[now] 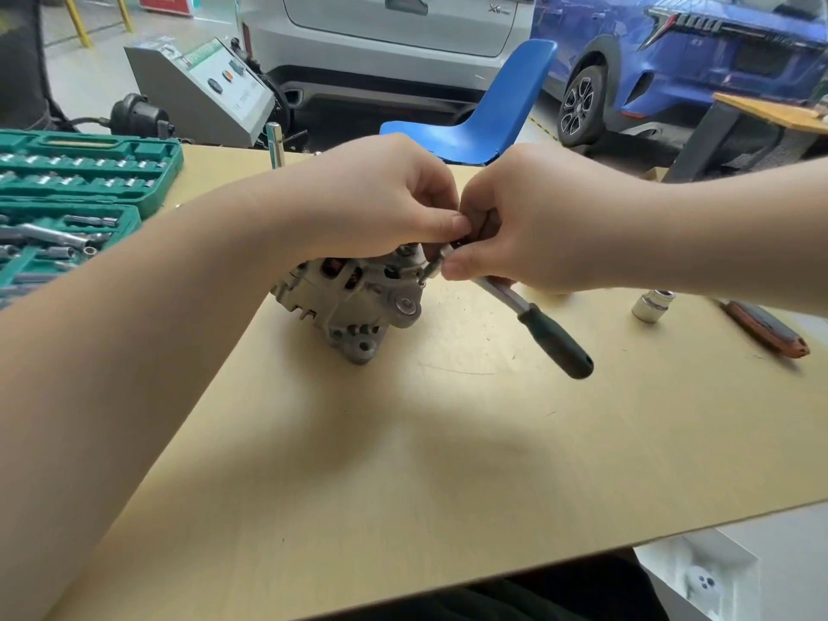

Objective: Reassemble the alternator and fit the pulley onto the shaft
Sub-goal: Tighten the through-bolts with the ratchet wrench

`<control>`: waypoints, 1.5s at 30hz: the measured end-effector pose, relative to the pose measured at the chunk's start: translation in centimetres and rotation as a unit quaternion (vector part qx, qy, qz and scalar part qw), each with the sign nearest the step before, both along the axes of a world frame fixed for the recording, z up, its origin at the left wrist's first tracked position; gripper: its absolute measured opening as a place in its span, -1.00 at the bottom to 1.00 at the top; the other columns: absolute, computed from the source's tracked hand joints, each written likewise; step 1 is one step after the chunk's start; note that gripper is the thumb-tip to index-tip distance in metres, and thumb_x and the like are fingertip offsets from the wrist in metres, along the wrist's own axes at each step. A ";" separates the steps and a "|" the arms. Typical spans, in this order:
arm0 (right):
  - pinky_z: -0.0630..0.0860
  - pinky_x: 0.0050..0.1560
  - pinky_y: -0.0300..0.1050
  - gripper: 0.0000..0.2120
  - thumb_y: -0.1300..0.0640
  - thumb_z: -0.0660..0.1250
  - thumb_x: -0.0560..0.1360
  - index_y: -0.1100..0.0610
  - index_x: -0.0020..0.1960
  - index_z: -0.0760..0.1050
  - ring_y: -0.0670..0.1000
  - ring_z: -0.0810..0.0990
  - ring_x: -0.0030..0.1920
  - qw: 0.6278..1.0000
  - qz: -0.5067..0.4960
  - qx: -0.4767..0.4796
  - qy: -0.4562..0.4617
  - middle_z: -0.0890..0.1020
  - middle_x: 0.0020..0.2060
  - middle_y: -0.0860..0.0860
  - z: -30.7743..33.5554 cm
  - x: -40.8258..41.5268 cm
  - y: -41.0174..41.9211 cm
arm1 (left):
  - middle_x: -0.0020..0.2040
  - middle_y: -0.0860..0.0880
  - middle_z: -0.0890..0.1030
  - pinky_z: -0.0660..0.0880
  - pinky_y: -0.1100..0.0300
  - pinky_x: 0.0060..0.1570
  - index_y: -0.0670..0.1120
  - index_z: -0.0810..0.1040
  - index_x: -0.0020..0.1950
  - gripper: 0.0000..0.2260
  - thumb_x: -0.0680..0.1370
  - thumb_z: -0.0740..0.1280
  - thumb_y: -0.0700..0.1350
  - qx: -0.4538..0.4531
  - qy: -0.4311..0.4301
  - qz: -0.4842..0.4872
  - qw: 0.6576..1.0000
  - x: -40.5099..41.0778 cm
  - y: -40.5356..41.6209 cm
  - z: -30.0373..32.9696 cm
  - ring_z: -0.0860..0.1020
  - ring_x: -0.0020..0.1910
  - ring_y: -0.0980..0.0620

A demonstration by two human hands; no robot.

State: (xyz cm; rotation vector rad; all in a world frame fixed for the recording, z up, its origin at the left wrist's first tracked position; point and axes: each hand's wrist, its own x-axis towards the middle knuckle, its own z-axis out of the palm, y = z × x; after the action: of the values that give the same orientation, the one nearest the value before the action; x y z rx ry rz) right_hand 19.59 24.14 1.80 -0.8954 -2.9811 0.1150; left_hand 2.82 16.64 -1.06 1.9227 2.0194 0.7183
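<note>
Fingers of both hands, left point(381, 195) and right point(528, 217), pinch the ratchet point(528, 313) head on a housing bolt. Alternator point(354, 302) sits mid-bench point(403, 463). Step: fastening the case, judged. Next: seat the socket squarely, then swing the handle.

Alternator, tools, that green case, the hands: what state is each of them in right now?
Alternator: lying on the table, no pulley visible.
Ratchet: head at the alternator's top, handle sticking out free.
Left hand: fingers pinching at the ratchet head.
Right hand: fingers curled round the ratchet near its head.
Socket set case: open, sockets inside.
Loose socket: standing upright on the table, untouched.
Blue chair: unoccupied.
</note>
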 end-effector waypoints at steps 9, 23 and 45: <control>0.60 -0.07 0.09 -0.78 -0.12 0.45 0.56 0.03 -0.02 0.58 0.15 0.56 -0.16 0.983 0.109 0.139 -0.042 0.63 -0.24 0.00 -0.3 0.8 0.6 | -0.08 0.32 0.73 0.63 -0.04 0.11 0.33 0.57 0.24 -0.76 0.59 0.47 0.16 -0.022 -0.034 -0.039 0.998 -0.6 -0.6 -0.2 0.71 -0.04 0.14; 0.61 -0.06 0.07 -0.78 -0.12 0.55 0.48 -0.02 -0.09 0.58 0.11 0.62 -0.13 0.996 0.055 0.067 0.002 0.68 -0.22 -0.02 -0.4 0.6 0.3 | -0.17 0.26 0.74 0.53 0.17 -0.12 0.27 0.69 0.12 -0.89 0.62 0.45 0.10 0.032 -0.030 -0.043 0.998 -0.3 -0.4 -0.6 0.64 -0.22 0.23; 0.58 -0.09 0.10 -0.83 0.02 0.52 0.54 0.07 0.06 0.64 0.12 0.54 -0.20 0.976 0.181 0.120 0.016 0.64 -0.21 -0.06 -0.8 1.3 0.9 | -0.02 0.23 0.72 0.57 0.19 0.02 0.47 0.71 -0.12 -0.87 0.43 0.58 0.21 0.002 0.067 -0.051 0.996 -2.0 0.6 -1.1 0.64 0.06 0.08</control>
State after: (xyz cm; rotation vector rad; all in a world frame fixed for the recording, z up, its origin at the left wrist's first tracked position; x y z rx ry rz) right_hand 20.93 25.01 1.04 -0.3174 -3.0042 -0.2161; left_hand 0.77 17.20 -2.15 2.1098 1.9795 0.5827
